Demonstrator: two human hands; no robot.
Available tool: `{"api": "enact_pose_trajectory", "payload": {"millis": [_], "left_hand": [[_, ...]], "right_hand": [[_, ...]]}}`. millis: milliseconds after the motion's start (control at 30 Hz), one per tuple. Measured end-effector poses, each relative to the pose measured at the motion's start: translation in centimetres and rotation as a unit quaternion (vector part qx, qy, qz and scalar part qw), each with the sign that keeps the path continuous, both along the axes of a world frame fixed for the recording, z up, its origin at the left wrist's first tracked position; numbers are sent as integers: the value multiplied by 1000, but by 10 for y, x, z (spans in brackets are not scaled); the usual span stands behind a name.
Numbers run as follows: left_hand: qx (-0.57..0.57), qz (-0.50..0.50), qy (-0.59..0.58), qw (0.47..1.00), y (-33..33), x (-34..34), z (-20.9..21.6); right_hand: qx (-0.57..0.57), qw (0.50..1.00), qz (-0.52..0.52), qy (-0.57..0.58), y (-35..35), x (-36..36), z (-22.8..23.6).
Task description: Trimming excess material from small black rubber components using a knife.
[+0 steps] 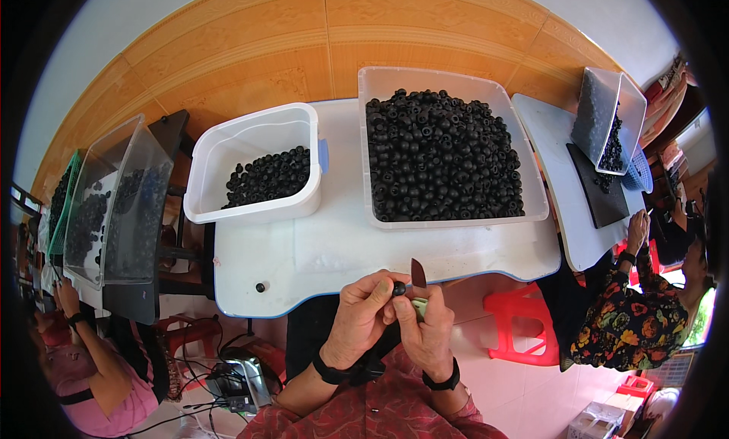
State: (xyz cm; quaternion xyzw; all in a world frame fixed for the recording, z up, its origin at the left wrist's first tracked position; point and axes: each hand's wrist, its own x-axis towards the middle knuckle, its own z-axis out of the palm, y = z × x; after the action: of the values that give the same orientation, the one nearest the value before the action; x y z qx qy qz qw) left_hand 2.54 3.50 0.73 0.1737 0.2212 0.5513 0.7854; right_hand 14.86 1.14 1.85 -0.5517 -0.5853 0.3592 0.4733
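Just in front of the table's near edge, my left hand [357, 317] pinches a small round black piece [399, 288] between thumb and fingers. Close beside it, my right hand [429, 325] is closed around the green handle [419, 308] of a small knife [418, 273], whose dark blade points up. Both hands nearly touch. Beyond them, a large translucent bin [463, 225] is heaped with round black pieces [440, 158], many showing a hole. To its left, a white tub [254, 211] with a blue clip holds a smaller pile of similar pieces.
One loose black piece [260, 287] lies on the white table [342, 249] at its left front. A person in pink [99, 378] works at the left beside a clear bin [114, 211]. Another in a floral shirt [626, 321] sits right, near a red stool [522, 326] and tilted bin [607, 120].
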Motion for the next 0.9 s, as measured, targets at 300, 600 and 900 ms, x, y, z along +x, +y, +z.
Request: {"api": "enact_pose_trajectory", "payload": {"millis": [300, 600, 900], "left_hand": [[19, 44, 75, 996, -2, 2, 1], [50, 58, 97, 992, -2, 5, -2], [35, 92, 138, 985, -6, 11, 3]], "right_hand": [[2, 999, 14, -50, 2, -3, 3], [7, 998, 6, -64, 3, -4, 0], [58, 984, -15, -167, 5, -7, 5]]}}
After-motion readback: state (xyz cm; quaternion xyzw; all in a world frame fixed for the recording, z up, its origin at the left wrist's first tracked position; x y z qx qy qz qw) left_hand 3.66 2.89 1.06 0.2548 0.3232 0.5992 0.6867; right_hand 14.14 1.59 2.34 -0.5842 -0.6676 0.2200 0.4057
